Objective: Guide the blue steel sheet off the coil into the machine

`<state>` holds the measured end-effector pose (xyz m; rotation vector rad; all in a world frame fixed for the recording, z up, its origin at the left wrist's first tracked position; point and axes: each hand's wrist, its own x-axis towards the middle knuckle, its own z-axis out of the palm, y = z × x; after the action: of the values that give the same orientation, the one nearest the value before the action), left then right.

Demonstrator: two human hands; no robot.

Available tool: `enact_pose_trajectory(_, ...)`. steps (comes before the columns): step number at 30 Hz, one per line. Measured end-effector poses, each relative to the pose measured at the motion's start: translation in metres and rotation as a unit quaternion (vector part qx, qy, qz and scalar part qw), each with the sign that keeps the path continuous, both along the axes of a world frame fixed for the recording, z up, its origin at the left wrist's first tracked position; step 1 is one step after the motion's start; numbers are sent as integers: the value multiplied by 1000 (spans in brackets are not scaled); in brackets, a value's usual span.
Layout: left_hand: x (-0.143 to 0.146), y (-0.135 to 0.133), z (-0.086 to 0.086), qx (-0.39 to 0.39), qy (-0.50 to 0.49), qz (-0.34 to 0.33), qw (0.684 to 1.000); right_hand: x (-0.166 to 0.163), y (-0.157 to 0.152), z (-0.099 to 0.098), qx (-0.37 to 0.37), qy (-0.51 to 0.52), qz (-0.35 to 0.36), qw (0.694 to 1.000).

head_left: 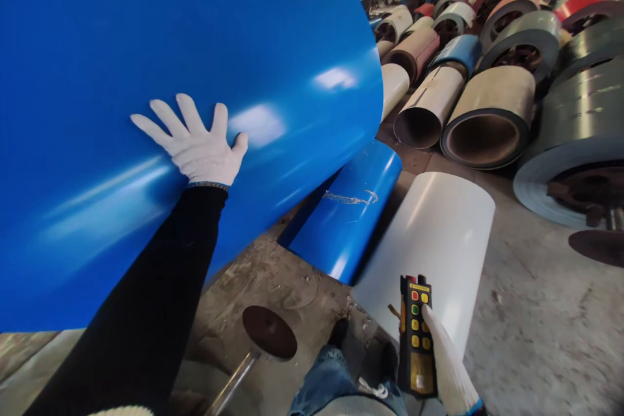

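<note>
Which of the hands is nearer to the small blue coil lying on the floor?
Right. The right hand grips the yellow-buttoned remote just below the small blue coil. The left hand lies flat on the big blue coil, farther off.

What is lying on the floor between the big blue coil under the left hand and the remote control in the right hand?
In the head view, a smaller blue coil and a white coil lie between the big blue coil and the remote control.

A rough, stained concrete floor (536,325) runs through a workshop. Rolls of sheet metal (492,117) in grey, white, red and blue lie crowded across it toward the back, in daylight
</note>
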<state>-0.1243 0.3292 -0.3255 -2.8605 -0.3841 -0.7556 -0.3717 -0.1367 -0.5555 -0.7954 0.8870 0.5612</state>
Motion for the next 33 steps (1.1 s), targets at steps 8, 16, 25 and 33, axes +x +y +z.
enact_pose_trajectory(8, -9, -27, 13, -17, 10, -18, 1000, -15, 1, 6, -37, -47, -1, 998)
enact_pose_trajectory(16, -27, -38, 14, 30, -2, 26, 999, -30, -1, 5, -24, -94, 14, 995)
enact_pose_trajectory(25, -36, -20, 10, 25, 9, 26, 999, -47, 8, 5, -29, -146, 62, 987)
enact_pose_trajectory(33, -34, 2, 10, 26, -8, 14, 1000, -50, 23, 9, -53, -178, 99, 978)
